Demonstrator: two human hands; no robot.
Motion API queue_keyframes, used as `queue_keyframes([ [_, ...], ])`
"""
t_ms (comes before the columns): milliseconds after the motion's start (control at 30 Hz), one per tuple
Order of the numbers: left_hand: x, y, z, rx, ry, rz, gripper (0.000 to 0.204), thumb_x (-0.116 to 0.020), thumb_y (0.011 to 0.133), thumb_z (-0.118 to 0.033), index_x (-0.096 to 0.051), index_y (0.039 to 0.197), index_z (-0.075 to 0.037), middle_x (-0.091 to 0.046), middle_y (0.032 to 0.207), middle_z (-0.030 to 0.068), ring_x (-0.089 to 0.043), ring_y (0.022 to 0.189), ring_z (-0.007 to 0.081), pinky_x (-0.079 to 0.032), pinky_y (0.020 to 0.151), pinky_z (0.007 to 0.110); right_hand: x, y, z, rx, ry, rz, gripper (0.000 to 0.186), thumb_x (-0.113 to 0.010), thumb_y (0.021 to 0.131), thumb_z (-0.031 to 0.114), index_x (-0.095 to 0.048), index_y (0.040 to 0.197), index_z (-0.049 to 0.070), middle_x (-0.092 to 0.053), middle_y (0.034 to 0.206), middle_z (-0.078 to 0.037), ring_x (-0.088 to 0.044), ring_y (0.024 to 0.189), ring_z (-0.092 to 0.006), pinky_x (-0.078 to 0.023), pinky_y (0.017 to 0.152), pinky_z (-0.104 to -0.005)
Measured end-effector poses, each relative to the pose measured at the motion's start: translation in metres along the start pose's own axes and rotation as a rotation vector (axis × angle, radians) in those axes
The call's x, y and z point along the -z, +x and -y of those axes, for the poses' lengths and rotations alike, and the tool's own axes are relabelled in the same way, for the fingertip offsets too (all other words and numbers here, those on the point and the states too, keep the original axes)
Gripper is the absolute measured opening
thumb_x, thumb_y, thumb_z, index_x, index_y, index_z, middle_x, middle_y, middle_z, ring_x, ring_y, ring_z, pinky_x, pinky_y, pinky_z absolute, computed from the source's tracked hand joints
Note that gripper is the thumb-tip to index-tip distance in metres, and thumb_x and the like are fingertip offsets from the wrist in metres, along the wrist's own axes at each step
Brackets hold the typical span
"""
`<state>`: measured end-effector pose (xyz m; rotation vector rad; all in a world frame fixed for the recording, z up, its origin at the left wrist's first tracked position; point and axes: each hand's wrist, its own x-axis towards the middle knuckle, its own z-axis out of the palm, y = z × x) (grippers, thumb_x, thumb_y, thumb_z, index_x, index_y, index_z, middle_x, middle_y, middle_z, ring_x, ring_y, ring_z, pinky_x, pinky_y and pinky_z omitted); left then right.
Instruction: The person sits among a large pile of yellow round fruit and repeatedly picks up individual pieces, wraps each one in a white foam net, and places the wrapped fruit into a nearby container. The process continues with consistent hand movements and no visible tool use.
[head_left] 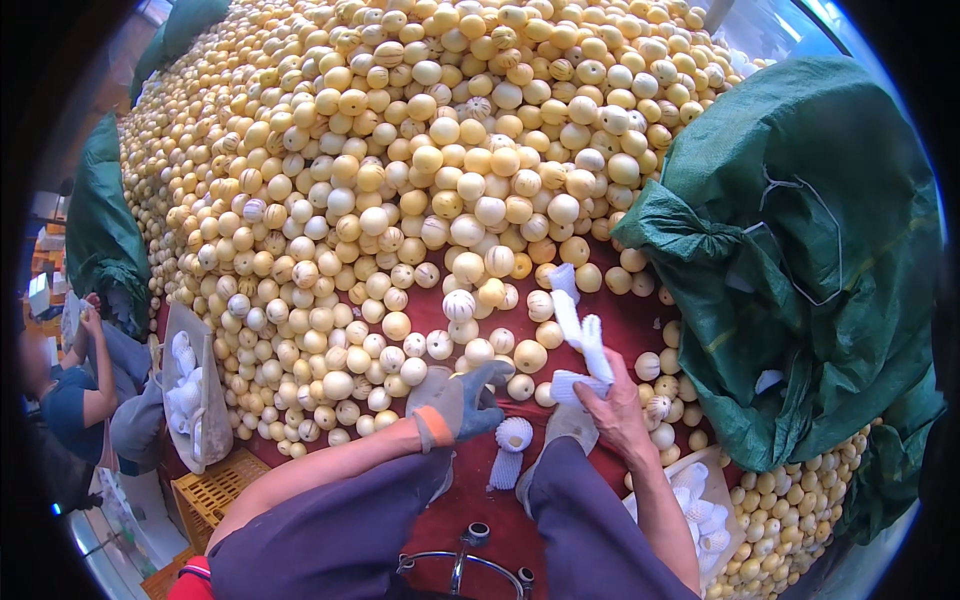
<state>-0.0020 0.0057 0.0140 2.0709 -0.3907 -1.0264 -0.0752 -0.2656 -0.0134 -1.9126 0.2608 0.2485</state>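
Note:
My left hand (470, 402), in a grey-blue glove with an orange cuff, is stretched toward the near edge of a great heap of pepino melons (440, 180). Its fingers are apart, close to a pale yellow melon (520, 387), and I see nothing in its grasp. Bare, my right hand (618, 405) is closed around several white foam net sleeves (592, 350); their loose ends stick up and to the left. Between my shoes lies a melon partly inside a foam net sleeve (514, 434), the sleeve's slack end trailing toward me.
By my right leg, an open box (735, 490) holds foam-wrapped fruit. Big green woven sacks (790, 250) bulge at the right. Another box of wrapped fruit (205, 420) and a yellow crate (215, 490) stand left, near a seated person (85, 400). Red cloth (470, 540) covers the ground.

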Motion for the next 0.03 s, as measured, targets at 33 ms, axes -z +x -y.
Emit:
queue_keyframes([
  [33,-0.0023,0.0000,0.0156,-0.010,0.156,-0.069,0.064,-0.071,0.080,-0.019,-0.055,0.140,-0.009,-0.077,0.097,0.0136,-0.076,0.082,0.0236,-0.060,0.077,0.038,-0.0066,0.0021,-0.0003,0.008,0.014,0.010,0.065,-0.070,0.095,0.015,-0.040,0.152,0.006,-0.069,0.117,-0.018,-0.070,0.104,-0.0278,-0.054,0.091,-0.0370],
])
